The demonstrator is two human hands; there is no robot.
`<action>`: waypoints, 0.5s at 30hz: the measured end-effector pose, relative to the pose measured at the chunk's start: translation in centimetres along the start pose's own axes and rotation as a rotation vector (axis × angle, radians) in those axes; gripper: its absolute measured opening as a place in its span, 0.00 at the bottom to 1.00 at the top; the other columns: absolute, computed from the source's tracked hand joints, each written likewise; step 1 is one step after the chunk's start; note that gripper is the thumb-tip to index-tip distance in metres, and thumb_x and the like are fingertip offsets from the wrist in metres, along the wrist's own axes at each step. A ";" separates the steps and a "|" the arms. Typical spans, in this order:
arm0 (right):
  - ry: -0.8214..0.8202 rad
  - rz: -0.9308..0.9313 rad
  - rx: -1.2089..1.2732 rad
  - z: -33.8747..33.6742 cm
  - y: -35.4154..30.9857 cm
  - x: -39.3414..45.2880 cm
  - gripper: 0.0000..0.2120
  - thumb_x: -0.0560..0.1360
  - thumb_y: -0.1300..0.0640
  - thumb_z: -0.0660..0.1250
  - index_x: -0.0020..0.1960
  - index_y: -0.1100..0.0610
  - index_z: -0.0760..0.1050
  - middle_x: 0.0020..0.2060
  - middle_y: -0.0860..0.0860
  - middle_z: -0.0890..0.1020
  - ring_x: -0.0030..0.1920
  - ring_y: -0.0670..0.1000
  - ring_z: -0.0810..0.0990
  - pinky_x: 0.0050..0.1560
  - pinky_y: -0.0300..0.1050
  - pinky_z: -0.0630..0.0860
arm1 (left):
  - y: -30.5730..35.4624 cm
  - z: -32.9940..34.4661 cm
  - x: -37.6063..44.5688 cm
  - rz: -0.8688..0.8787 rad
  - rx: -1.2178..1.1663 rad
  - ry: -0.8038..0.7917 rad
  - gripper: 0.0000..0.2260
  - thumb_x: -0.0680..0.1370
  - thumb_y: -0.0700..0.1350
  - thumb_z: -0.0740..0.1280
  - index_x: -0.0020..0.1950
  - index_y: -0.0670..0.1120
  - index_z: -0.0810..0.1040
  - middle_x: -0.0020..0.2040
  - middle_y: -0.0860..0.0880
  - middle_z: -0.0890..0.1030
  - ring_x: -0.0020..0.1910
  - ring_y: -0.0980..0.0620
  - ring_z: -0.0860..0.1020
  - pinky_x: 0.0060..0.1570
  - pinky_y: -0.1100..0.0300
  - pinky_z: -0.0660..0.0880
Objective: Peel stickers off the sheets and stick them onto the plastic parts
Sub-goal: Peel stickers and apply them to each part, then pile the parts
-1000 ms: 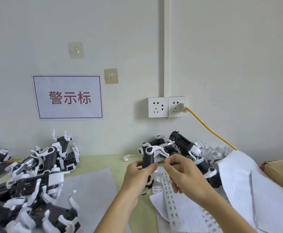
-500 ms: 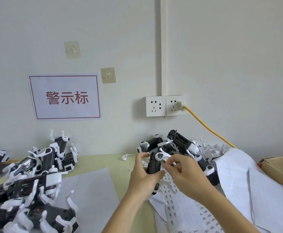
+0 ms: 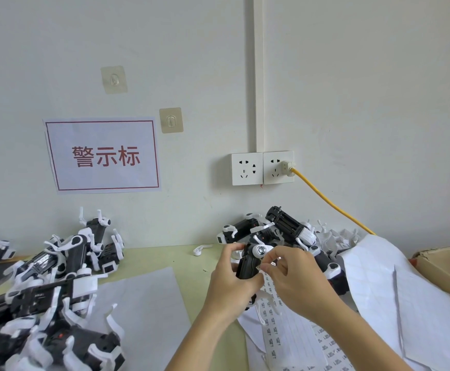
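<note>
At 8 o'clock a big pile of black and white plastic parts (image 3: 44, 290) lies on the green table (image 3: 165, 255). Just beside it, at 7 o'clock, lies a plain white sheet (image 3: 143, 311). Up at 10 o'clock a white sign (image 3: 103, 156) with red writing is stuck on the wall.

In the middle, the left hand (image 3: 229, 285) grips one black plastic part (image 3: 248, 263), fingers curled round it, and holds it up above the table. The right hand (image 3: 296, 282) touches the same part, with its fingertips pinched together at the side of it. A tiny sticker may be between them, but it is too small to tell.

Under the hands, at 5 o'clock, lie the sticker sheets (image 3: 293, 338). Behind the hands, at 1 o'clock, sits another pile of parts (image 3: 285, 228). A yellow cable (image 3: 331, 204) runs down from the wall socket (image 3: 277, 167). At 3 o'clock is a cardboard box (image 3: 448, 266).
</note>
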State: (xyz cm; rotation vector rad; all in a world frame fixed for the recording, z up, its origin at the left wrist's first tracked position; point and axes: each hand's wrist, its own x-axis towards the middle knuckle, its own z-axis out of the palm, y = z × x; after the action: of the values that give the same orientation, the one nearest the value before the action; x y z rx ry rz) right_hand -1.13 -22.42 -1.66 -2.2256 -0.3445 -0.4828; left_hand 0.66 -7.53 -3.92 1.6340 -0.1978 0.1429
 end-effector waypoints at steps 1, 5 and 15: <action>0.002 0.000 -0.006 0.0 0.0 0.0 0.11 0.78 0.55 0.69 0.38 0.46 0.76 0.19 0.44 0.66 0.24 0.46 0.62 0.32 0.46 0.68 | -0.1 0.0 0.1 -0.004 -0.007 -0.004 0.23 0.64 0.44 0.71 0.52 0.67 0.73 0.33 0.54 0.81 0.24 0.51 0.72 0.25 0.61 0.70; 0.001 -0.005 -0.044 -0.1 -0.1 0.0 0.11 0.79 0.55 0.69 0.38 0.45 0.75 0.19 0.45 0.66 0.24 0.46 0.62 0.33 0.50 0.71 | -0.2 0.0 0.2 -0.004 -0.028 -0.031 0.25 0.60 0.47 0.70 0.55 0.63 0.74 0.35 0.52 0.80 0.25 0.50 0.73 0.25 0.60 0.71; 0.023 -0.024 -0.125 -0.1 -0.4 -0.1 0.11 0.79 0.53 0.68 0.39 0.44 0.75 0.20 0.46 0.68 0.25 0.47 0.64 0.34 0.52 0.73 | 0.2 0.2 0.0 0.012 -0.047 -0.017 0.17 0.64 0.46 0.67 0.46 0.67 0.75 0.31 0.54 0.78 0.31 0.47 0.73 0.32 0.54 0.69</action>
State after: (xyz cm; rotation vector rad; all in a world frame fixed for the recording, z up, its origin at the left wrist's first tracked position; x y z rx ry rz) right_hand -1.43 -22.29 -1.35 -2.3373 -0.3371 -0.5564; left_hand 0.58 -7.69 -3.70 1.5881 -0.2224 0.1320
